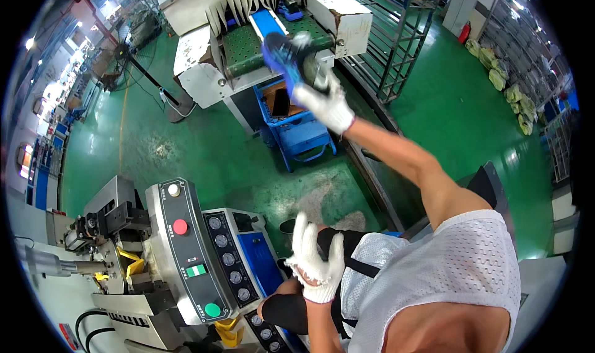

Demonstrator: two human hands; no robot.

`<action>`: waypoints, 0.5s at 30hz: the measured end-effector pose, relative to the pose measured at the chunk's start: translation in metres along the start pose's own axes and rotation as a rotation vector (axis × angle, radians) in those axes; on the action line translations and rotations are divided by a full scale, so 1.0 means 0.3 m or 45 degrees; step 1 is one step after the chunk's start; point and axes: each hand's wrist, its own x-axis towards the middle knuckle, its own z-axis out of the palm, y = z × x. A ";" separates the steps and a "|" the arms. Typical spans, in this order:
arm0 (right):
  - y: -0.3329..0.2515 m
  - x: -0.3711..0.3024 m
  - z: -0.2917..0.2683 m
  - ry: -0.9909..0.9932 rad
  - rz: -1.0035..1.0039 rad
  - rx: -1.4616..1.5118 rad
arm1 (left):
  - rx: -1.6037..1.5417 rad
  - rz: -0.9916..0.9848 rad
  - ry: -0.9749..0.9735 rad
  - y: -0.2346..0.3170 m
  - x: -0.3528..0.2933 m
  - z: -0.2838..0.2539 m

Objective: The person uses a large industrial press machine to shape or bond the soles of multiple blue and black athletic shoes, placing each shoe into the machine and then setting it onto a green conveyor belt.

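Seemingly mid-transfer, your right hand (pixel 325 107) grips the blurred blue-and-black shoe (pixel 282 58) at the near edge of the conveyor (pixel 240 50), your empty left hand (pixel 317 257) spreads loosely well short of it, and moving on likely needs a steady grip.

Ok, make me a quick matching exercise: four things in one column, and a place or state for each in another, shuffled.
1. Right hand
2. Left hand
3. Green round button
4. Blue cart

A. On the green floor, below the front end of the perforated belt
B. Gloved, empty, fingers apart
C. At the lower end of the control panel in the picture
D. Gloved, holding the blurred blue-and-black item

Pairs: 1-D, 2-B, 3-C, 4-A
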 end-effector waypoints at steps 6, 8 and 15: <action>0.476 0.732 -0.165 0.013 0.420 -0.867 | -0.024 -1.055 0.099 -0.165 -0.475 0.008; 0.550 0.841 -0.199 -0.086 0.501 -1.238 | 0.016 -1.298 0.134 -0.167 -0.573 0.005; 0.665 0.866 -0.094 -0.391 0.440 -1.486 | -0.015 -1.364 0.351 -0.176 -0.594 -0.045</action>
